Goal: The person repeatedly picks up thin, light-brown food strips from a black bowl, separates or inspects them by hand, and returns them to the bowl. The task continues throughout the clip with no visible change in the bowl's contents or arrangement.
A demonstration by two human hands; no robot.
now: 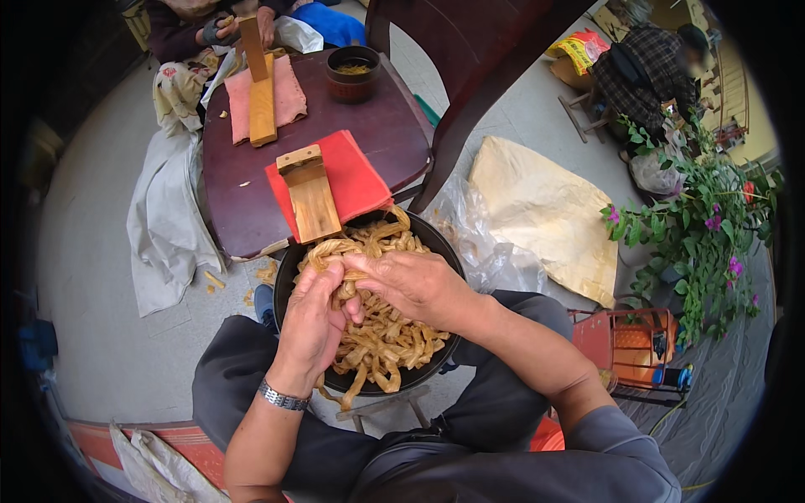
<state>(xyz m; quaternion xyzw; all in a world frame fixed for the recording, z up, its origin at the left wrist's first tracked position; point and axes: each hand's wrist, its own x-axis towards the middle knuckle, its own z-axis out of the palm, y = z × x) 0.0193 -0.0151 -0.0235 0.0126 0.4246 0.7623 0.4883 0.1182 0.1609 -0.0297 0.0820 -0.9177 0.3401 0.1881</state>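
My left hand (pixel 317 311) and my right hand (pixel 409 283) meet over a round black basin (pixel 434 232) heaped with brown dried vegetable strips (pixel 390 342). Between them they pinch a looped brown strip (pixel 330 248), with the thumbs and fingertips close together. A few strips hang over the basin's near rim. Just beyond my hands, a wooden block tool with a raised end (pixel 311 201) lies on a folded red cloth (pixel 355 176), at the near edge of a dark red chair seat (pixel 233 195).
A second wooden tool (pixel 263 107) on a pink cloth (pixel 292 94) and a dark bowl (pixel 352 78) occupy the seat's far part. One person (pixel 214 31) sits beyond; another (pixel 648 69) is at upper right. Plastic sheeting (pixel 484 251) and a beige sack (pixel 541 207) lie right.
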